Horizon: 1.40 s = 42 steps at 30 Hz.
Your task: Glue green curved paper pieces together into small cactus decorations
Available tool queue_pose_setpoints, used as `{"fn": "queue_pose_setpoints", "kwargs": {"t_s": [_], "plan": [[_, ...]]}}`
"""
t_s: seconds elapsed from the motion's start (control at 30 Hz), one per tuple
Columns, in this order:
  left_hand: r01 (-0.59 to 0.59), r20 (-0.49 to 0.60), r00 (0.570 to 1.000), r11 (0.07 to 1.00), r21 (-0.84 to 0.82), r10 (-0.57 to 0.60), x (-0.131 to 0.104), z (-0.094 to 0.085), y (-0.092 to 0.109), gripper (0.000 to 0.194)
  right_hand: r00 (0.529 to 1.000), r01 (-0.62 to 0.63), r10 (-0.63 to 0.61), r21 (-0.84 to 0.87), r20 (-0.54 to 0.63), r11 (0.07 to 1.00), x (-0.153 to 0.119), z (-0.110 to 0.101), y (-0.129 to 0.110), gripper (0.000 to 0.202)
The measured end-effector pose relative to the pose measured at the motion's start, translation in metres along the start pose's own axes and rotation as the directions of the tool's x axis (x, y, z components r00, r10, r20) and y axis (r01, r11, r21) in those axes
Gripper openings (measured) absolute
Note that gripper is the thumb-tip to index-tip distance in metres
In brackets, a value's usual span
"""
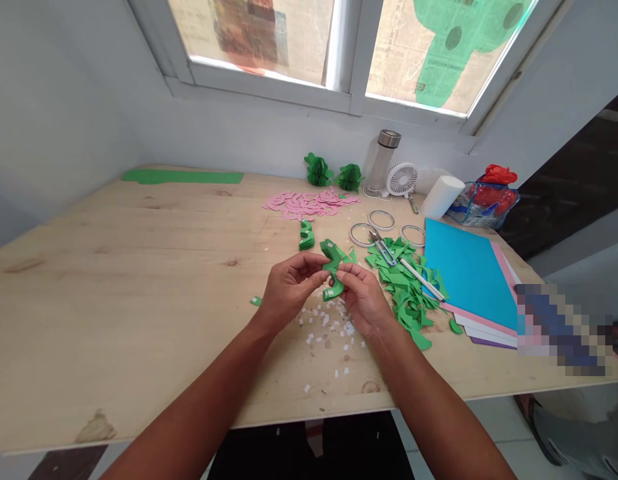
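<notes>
Between both hands, above the wooden table, is a curved green paper cutout (331, 252) with small white squares on it. My left hand (295, 283) pinches its left side with thumb and fingers. From the right, my right hand (361, 293) grips its middle, fingertips close to the left thumb. Just beyond the hands stands a similar green paper stack (306, 235), also with white squares. Many tiny white paper squares (326, 320) are scattered below the hands. A small green piece (256, 301) lies by the left wrist.
Green scraps (409, 287) are heaped on the right, with thread snips (383, 248) and metal rings (381, 220) by them. Pink cutouts (309, 203) lie behind. Coloured sheets (463, 273), a bottle (381, 163), a fan (401, 179) and a white roll (443, 196) are farther right.
</notes>
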<state>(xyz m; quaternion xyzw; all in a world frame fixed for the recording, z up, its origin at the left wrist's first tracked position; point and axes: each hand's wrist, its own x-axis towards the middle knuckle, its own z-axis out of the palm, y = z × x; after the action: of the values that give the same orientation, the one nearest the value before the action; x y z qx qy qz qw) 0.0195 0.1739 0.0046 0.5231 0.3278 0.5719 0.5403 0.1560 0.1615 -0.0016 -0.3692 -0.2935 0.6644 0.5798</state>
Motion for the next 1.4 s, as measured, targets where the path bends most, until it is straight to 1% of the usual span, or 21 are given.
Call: {"fn": "queue_pose_setpoints", "kwargs": {"t_s": [0.13,0.27,0.43,0.53,0.63,0.7,0.73,0.8,0.9,1.0,1.07,1.2,1.4], "plan": [[-0.029,-0.016,0.999,0.999,0.036,0.029,0.0001,-0.0007,-0.0021,0.016,1.000,-0.014,0.014,0.015,0.008,1.000,0.0008,-0.0020,0.0017,0.016],[-0.017,-0.064,0.998,0.999,0.046,0.020,0.0005,-0.0015,-0.0026,0.017,0.999,-0.035,0.035,0.017,0.024,0.999,-0.0003,-0.0016,0.0013,0.019],[-0.034,-0.144,0.988,0.995,0.097,0.048,0.0006,-0.0013,-0.0022,0.019,0.996,-0.078,0.080,-0.033,0.045,0.996,-0.0037,0.0021,-0.0020,0.022],[-0.043,-0.145,0.987,0.989,0.139,0.063,0.0003,-0.0016,-0.0032,0.019,0.995,-0.077,0.080,-0.061,0.055,0.995,-0.0042,0.0031,-0.0020,0.021],[-0.061,-0.122,0.989,0.980,0.188,0.085,0.0005,-0.0025,-0.0046,0.025,0.999,-0.036,0.038,-0.074,0.026,0.997,-0.0028,0.0024,-0.0003,0.020],[-0.077,-0.136,0.984,0.968,0.237,0.112,0.0007,-0.0035,-0.0046,0.029,1.000,0.012,-0.014,-0.099,-0.020,0.995,-0.0013,0.0013,0.0011,0.020],[-0.086,-0.147,0.981,0.960,0.266,0.129,0.0006,-0.0039,-0.0043,0.029,0.998,0.041,-0.047,-0.117,-0.046,0.992,-0.0005,0.0007,0.0017,0.020],[-0.116,-0.146,0.974,0.936,0.334,0.173,0.0000,-0.0042,-0.0028,0.021,0.989,0.103,-0.119,-0.163,-0.091,0.981,0.0008,-0.0004,0.0025,0.020],[-0.204,-0.054,0.965,0.867,0.454,0.256,-0.0023,-0.0025,0.0006,0.008,0.969,0.183,-0.216,-0.239,-0.117,0.954,0.0018,-0.0013,0.0031,0.020],[-0.273,0.034,0.952,0.792,0.547,0.305,-0.0050,0.0008,0.0029,0.008,0.953,0.235,-0.279,-0.292,-0.118,0.927,0.0016,-0.0011,0.0026,0.020],[-0.282,0.049,0.948,0.764,0.580,0.313,-0.0061,0.0024,0.0029,0.006,0.945,0.254,-0.303,-0.306,-0.123,0.917,0.0011,-0.0005,0.0018,0.019],[-0.259,0.032,0.954,0.762,0.594,0.299,-0.0060,0.0025,0.0001,0.005,0.937,0.271,-0.323,-0.311,-0.130,0.911,0.0001,0.0010,0.0000,0.017],[-0.225,0.000,0.963,0.808,0.545,0.268,-0.0048,0.0016,-0.0027,0.005,0.933,0.278,-0.331,-0.296,-0.144,0.914,-0.0002,0.0025,-0.0013,0.016]]}}
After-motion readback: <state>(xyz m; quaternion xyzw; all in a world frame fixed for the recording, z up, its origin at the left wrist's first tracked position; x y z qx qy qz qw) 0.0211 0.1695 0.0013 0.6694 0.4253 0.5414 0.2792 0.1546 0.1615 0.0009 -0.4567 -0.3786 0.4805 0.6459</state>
